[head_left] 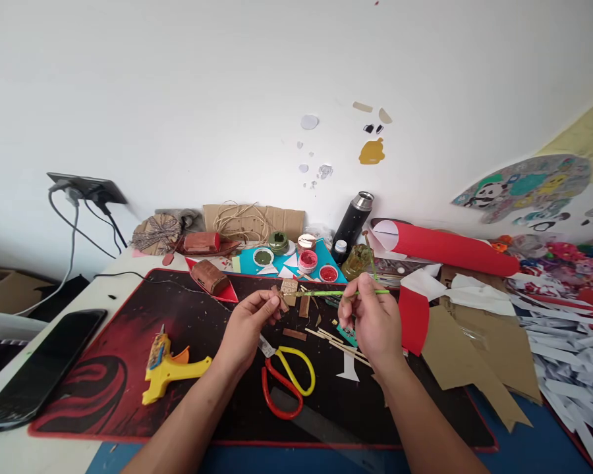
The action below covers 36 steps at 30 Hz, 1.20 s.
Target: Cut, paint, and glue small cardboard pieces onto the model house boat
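Pinched between the thumb and fingers of my left hand (246, 328) is a small brown cardboard piece (281, 300). My right hand (373, 324) is closed around a green-handled paintbrush (333, 293), held nearly level. Its bristles reach the brown piece and appear to touch it. Below the hands lie loose brown strips (295, 334), thin wooden sticks (333, 342) and scissors (289, 385) with one red and one yellow handle loop. Behind the hands stand an open jar of green paint (278, 242) and a jar of red paint (308, 261).
A yellow glue gun (170, 368) lies left on the black mat (217, 421). Two small boat models (212, 278) sit at the back left. A black flask (353, 220) leans near the wall. Cardboard sheets (467, 349) and a red paper roll (449, 247) are at right.
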Motion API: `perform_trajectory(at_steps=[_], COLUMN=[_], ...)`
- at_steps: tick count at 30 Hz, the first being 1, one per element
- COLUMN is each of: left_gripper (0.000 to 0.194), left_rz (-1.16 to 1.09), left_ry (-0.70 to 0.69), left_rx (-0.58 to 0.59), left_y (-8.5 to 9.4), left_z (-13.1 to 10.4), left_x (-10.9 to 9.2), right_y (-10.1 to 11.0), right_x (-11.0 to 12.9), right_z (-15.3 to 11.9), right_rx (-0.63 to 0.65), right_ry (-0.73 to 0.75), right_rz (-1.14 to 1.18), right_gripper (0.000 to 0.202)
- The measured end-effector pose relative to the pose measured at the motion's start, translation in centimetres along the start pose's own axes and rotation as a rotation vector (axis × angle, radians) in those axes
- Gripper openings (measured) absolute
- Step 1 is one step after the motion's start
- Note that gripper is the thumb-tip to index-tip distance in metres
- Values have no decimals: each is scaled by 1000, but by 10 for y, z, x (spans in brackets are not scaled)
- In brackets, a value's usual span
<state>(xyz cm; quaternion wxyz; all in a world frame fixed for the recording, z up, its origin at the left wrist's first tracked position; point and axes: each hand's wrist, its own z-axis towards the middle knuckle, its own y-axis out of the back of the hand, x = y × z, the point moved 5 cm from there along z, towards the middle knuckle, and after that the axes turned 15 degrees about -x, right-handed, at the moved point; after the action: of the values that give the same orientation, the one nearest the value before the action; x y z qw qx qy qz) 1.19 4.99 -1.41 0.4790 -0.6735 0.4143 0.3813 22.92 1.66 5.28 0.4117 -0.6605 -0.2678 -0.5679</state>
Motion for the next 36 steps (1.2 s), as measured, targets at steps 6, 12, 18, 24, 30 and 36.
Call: perform_trajectory(at_steps=[6, 12, 18, 24, 30, 36], left_gripper=[42, 41, 40, 42, 41, 41], left_rz=[19, 20, 41, 44, 69, 48], left_ry=[-21, -28, -30, -27, -38, -42], left_rx=[23, 8, 39, 31, 44, 25], left_y=[-1, -1, -2, 0, -1, 1], left_z=[-1, 0, 0, 2, 1, 3], left_x=[-1, -1, 0, 2, 2, 3], right_y=[-2, 1, -1, 0, -1, 1], right_x=[1, 0, 2, -1, 3, 0], right_z=[-1, 1, 1, 0, 1, 2], right_rx=[-4, 6, 5, 18, 12, 26], right_ry=[15, 21, 21, 11, 24, 14], right_rz=[-23, -18, -24, -15, -27, -18], right_gripper=[57, 58, 57, 59, 57, 59])
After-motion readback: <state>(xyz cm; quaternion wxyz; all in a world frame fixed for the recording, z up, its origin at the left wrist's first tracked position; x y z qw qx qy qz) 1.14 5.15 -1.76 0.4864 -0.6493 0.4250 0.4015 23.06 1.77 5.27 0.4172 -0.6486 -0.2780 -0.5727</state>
